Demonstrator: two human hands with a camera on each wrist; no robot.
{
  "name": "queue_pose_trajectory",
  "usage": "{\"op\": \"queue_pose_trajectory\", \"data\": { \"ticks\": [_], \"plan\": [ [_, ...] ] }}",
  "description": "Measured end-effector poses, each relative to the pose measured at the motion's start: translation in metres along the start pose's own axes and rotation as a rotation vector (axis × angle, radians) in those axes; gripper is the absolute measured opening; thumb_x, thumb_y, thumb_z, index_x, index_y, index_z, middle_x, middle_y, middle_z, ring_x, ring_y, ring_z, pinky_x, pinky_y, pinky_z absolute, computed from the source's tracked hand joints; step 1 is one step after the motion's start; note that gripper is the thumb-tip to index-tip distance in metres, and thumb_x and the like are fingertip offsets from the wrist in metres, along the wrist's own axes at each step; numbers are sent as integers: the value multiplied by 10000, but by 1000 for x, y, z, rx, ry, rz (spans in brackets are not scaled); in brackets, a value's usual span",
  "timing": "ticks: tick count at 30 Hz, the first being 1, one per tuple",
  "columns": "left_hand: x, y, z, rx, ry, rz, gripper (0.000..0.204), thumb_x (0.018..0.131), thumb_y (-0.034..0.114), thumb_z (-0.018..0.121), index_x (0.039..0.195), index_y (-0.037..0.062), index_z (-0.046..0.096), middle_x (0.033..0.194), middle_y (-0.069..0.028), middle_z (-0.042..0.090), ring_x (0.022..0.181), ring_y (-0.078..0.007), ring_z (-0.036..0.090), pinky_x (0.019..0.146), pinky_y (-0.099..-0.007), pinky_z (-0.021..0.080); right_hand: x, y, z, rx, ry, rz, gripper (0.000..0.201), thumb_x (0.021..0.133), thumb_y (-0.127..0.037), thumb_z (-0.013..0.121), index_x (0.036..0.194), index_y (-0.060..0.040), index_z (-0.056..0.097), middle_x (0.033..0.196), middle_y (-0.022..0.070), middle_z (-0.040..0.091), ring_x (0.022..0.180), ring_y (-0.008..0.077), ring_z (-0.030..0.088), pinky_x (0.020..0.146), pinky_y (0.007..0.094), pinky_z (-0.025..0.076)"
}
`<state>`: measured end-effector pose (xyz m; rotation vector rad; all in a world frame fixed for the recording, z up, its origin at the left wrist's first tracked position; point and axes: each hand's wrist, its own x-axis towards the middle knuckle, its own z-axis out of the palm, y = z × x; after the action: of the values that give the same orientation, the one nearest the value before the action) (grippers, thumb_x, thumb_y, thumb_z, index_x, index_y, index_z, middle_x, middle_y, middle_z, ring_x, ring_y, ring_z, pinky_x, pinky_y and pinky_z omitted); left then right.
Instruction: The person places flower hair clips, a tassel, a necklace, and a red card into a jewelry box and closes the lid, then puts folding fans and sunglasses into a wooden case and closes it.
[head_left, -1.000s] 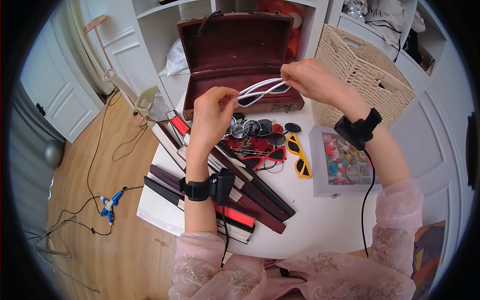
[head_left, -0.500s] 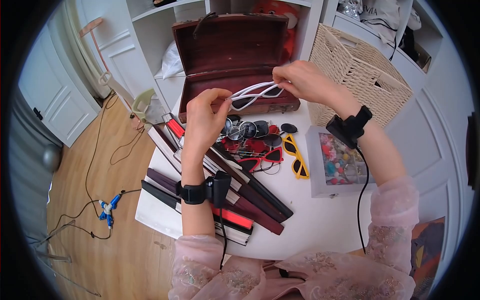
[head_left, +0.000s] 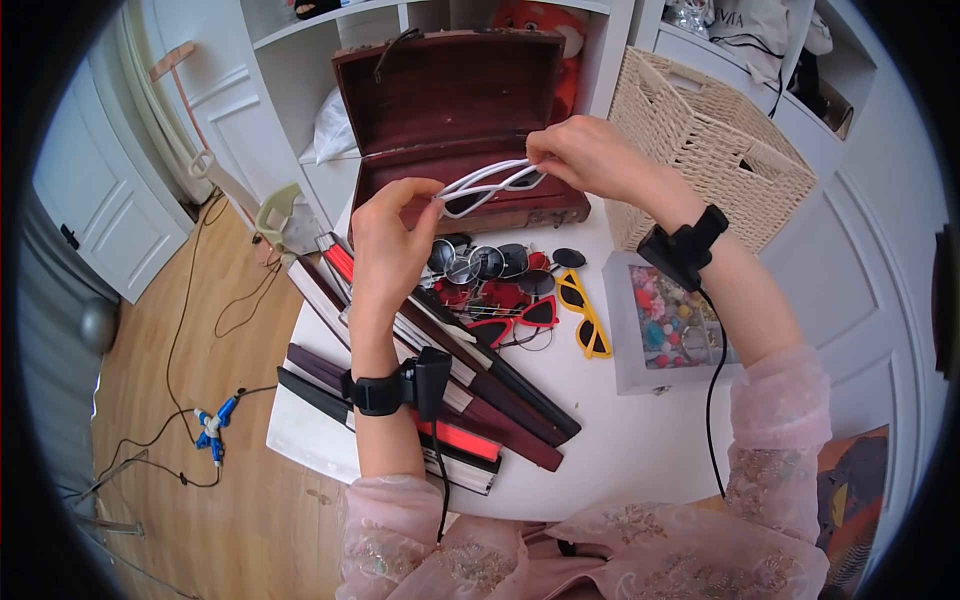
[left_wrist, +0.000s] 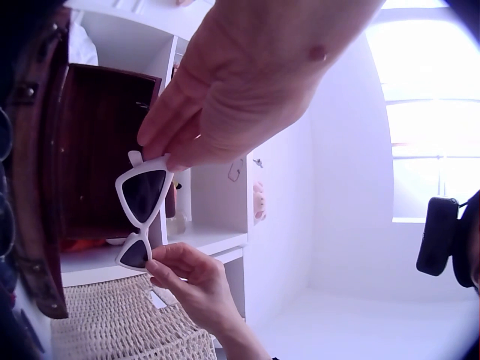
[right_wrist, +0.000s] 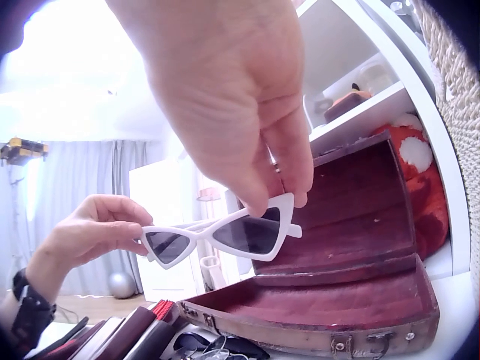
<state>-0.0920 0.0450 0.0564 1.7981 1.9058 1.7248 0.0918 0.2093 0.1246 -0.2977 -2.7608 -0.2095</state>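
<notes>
White-framed sunglasses (head_left: 482, 188) with dark angular lenses hang in the air, in front of an open dark red case (head_left: 450, 110). My left hand (head_left: 392, 240) pinches one end of the frame and my right hand (head_left: 600, 160) pinches the other. In the left wrist view the sunglasses (left_wrist: 144, 196) show both lenses, with the left hand (left_wrist: 247, 82) at the upper end. The right wrist view shows the right hand (right_wrist: 232, 97) gripping a corner of the sunglasses (right_wrist: 251, 234). Beneath lie red sunglasses (head_left: 538, 312), yellow sunglasses (head_left: 583, 315) and several round-lensed pairs.
Several books (head_left: 480, 390) lie fanned out at the left of the white table (head_left: 620, 460). A box of colourful trinkets (head_left: 665, 320) stands at the right, below a woven basket (head_left: 715, 150). White shelves (head_left: 290, 90) rise behind the case.
The whole head view has shifted slightly, so the hands and table items appear further left. Both hands still pinch the white sunglasses over the case's front edge.
</notes>
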Motion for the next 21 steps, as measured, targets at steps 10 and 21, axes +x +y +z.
{"op": "queue_pose_trajectory", "data": {
  "ticks": [10,21],
  "plan": [
    [0,-6,-9,47,110,29,167,830,52,623,978,-25,626,851,-101,666,766,-132,641,680,-252,519,8,30,20,-113,4,82,57,765,-73,606,784,-24,582,708,144,614,722,333,599,640,416,462],
    [0,4,-13,-10,77,-44,145,793,67,643,911,-18,645,856,-132,655,784,-228,655,709,-297,497,5,53,40,-146,-48,167,46,767,-75,598,787,-35,585,701,138,611,720,330,599,641,419,466]
  ]
}}
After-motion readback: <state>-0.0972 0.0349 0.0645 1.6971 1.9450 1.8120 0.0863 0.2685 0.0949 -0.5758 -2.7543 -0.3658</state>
